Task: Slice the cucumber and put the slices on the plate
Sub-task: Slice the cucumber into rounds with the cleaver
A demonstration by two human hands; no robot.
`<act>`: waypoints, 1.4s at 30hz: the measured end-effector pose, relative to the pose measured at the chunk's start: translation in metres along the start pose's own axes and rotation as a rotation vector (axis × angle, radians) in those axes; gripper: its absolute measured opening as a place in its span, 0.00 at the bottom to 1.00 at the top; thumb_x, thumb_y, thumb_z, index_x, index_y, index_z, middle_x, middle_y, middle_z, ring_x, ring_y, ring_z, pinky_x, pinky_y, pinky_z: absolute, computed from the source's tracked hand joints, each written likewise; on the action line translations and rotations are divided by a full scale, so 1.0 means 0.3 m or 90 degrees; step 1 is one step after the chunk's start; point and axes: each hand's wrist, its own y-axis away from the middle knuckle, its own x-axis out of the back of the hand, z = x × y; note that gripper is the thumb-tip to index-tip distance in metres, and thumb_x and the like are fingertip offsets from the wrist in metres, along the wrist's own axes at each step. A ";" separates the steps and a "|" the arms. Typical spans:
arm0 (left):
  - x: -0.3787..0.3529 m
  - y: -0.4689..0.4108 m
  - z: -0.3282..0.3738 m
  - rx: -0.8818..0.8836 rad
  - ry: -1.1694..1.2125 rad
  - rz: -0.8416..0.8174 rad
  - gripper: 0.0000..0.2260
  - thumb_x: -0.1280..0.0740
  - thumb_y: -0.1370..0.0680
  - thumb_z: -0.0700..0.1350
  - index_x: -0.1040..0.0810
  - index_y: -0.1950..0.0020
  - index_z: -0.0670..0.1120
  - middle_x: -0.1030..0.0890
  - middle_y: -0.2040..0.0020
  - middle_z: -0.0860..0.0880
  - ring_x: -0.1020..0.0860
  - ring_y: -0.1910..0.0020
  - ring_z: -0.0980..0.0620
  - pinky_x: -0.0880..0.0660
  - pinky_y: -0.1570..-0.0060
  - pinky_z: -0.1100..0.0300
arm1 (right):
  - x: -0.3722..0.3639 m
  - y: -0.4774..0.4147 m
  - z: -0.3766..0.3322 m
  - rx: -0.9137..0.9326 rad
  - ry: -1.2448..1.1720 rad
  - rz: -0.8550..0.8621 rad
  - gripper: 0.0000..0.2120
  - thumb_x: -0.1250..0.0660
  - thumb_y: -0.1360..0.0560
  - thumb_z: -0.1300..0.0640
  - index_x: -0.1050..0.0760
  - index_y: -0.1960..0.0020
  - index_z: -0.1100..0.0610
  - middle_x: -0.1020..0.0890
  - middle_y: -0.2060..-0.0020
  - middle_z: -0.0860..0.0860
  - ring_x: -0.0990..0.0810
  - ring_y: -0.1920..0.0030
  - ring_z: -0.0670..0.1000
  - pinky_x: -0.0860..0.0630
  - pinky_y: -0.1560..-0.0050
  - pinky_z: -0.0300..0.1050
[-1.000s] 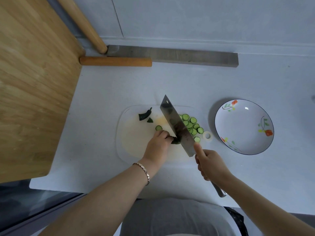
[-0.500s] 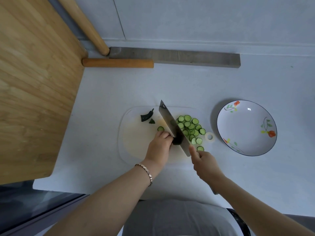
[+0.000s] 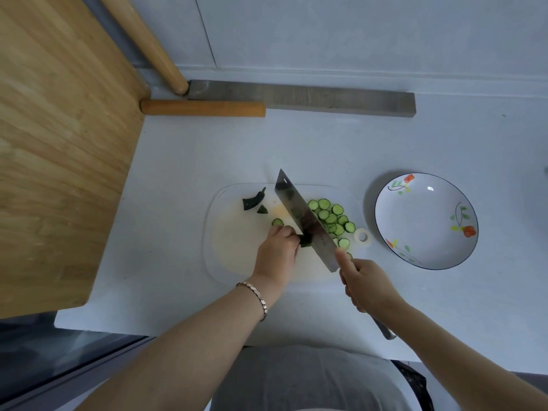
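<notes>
A short dark green cucumber stub lies on the translucent cutting board. My left hand pinches it at its left end. My right hand grips the handle of a cleaver, whose blade stands tilted against the stub's right side. Several round cucumber slices lie in a heap right of the blade. One slice sits left of it. The white flowered plate stands to the right with nothing on it.
Dark cucumber end scraps lie at the board's far left. A small white ring rests between board and plate. A wooden board fills the left side. A rolling pin and a grey bar lie at the back wall.
The cleaver has gone down through the stub and come up again, its blade once more tilted. A few more slices lie at the right. My left hand has kept its hold.
</notes>
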 end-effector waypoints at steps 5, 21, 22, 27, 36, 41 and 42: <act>-0.014 0.001 -0.008 0.004 0.000 0.008 0.05 0.25 0.37 0.31 0.19 0.67 0.39 0.21 0.66 0.46 0.24 0.60 0.46 0.26 0.80 0.61 | -0.022 -0.023 0.006 0.021 0.058 0.027 0.25 0.45 0.24 0.37 0.38 0.67 0.58 0.35 0.71 0.55 0.37 0.70 0.53 0.36 0.64 0.45; 0.013 0.010 -0.013 0.003 0.046 0.015 0.07 0.26 0.36 0.28 0.17 0.60 0.36 0.18 0.63 0.41 0.22 0.60 0.37 0.20 0.68 0.53 | 0.003 0.010 0.003 -0.028 -0.086 -0.020 0.24 0.45 0.25 0.37 0.36 0.64 0.59 0.35 0.75 0.53 0.39 0.76 0.50 0.40 0.76 0.37; 0.014 0.009 -0.012 0.003 0.043 0.014 0.07 0.26 0.36 0.29 0.17 0.61 0.36 0.18 0.63 0.42 0.22 0.60 0.38 0.20 0.69 0.54 | 0.002 0.011 0.001 -0.026 -0.082 -0.024 0.24 0.45 0.25 0.37 0.36 0.63 0.59 0.35 0.74 0.53 0.39 0.76 0.50 0.40 0.76 0.37; 0.013 0.006 -0.007 0.014 0.037 0.003 0.05 0.27 0.35 0.29 0.17 0.61 0.36 0.19 0.63 0.42 0.22 0.59 0.38 0.20 0.69 0.53 | -0.012 0.003 0.009 -0.001 -0.031 -0.009 0.26 0.45 0.24 0.37 0.35 0.66 0.59 0.33 0.77 0.51 0.37 0.77 0.50 0.37 0.72 0.40; 0.009 0.015 -0.011 0.030 0.046 -0.013 0.05 0.31 0.31 0.30 0.18 0.59 0.37 0.19 0.59 0.42 0.25 0.56 0.39 0.22 0.67 0.50 | -0.128 -0.026 0.027 -0.002 -0.059 0.052 0.24 0.45 0.25 0.37 0.41 0.68 0.56 0.37 0.73 0.54 0.39 0.71 0.53 0.39 0.66 0.47; 0.020 0.013 -0.013 0.017 0.061 -0.011 0.07 0.32 0.30 0.29 0.18 0.55 0.36 0.19 0.56 0.41 0.25 0.55 0.38 0.22 0.62 0.50 | -0.103 -0.036 0.014 -0.059 -0.192 0.046 0.25 0.46 0.23 0.38 0.38 0.68 0.58 0.37 0.79 0.49 0.41 0.79 0.49 0.41 0.76 0.38; 0.021 0.013 -0.014 0.017 0.064 -0.010 0.07 0.33 0.29 0.29 0.18 0.54 0.35 0.19 0.55 0.40 0.25 0.54 0.38 0.22 0.60 0.50 | -0.084 -0.039 0.010 -0.068 -0.207 0.043 0.25 0.45 0.23 0.39 0.37 0.68 0.58 0.37 0.78 0.50 0.41 0.79 0.49 0.41 0.77 0.37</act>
